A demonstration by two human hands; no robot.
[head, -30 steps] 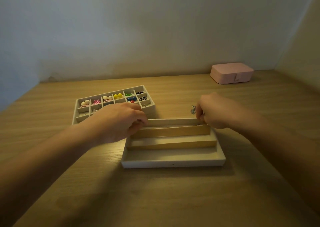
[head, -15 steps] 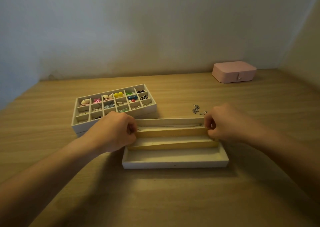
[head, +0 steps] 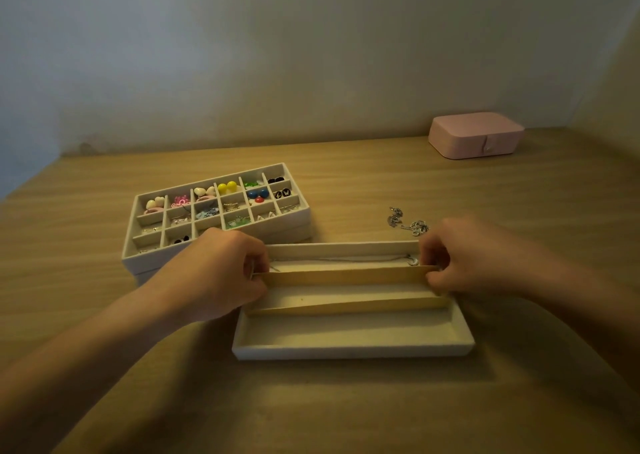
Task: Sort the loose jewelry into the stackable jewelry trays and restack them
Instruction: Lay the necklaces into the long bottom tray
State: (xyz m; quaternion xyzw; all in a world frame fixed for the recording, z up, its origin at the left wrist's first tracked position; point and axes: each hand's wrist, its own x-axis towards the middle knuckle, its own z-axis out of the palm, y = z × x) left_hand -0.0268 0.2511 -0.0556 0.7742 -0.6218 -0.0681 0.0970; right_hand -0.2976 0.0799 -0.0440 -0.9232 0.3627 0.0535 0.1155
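A long white tray (head: pixel 353 351) with lengthwise lanes sits in front of me. My left hand (head: pixel 221 273) pinches the left end of its far tan divider strip (head: pixel 346 275), and my right hand (head: pixel 460 256) pinches the right end. A thin silver necklace (head: pixel 363 258) with a small pendant lies in the far lane behind the strip. A second tan divider (head: pixel 346 306) sits slanted in the tray. Loose silver jewelry (head: pixel 408 223) lies on the table beyond my right hand. A white gridded tray (head: pixel 301 211) of colourful earrings stands at the back left, stacked on another tray.
A closed pink jewelry box (head: pixel 476 134) sits at the back right against the wall. The wooden table (head: pixel 311 412) ends at walls behind and on the right.
Both hands slid from the tray's far rim toward me onto the ends of the far divider strip. The necklace now shows in the far lane, and the loose jewelry is uncovered.
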